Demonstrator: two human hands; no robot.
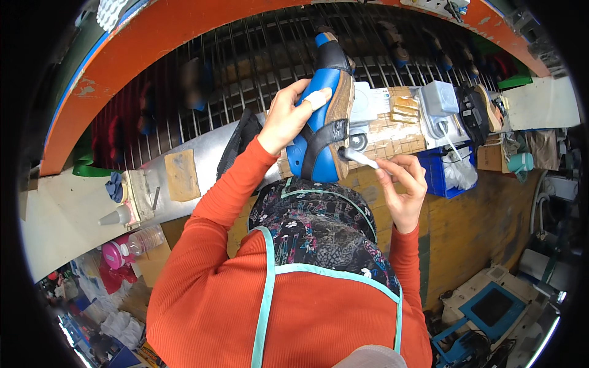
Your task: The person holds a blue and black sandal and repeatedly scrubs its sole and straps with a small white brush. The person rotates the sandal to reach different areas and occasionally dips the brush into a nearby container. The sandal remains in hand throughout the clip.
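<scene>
While left hand [287,119] clasps sandal [325,110], right hand [405,184] brush [362,159] touches sole.

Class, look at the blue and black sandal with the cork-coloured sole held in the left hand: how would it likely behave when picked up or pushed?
The blue and black sandal with the cork-coloured sole probably feels stiff: its thick sole holds shape in the left hand. Likely light, since one hand lifts it. Its straps probably flex.

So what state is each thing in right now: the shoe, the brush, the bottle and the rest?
Blue and black sandal with cork sole: held up, gripped by left hand.
Small white-handled brush: pinched in right hand, tip touching the sandal's sole edge.
Clear plastic bottle with pink cap: lying on its side, capped.
Blue plastic crate: open, holding white bags.
</scene>
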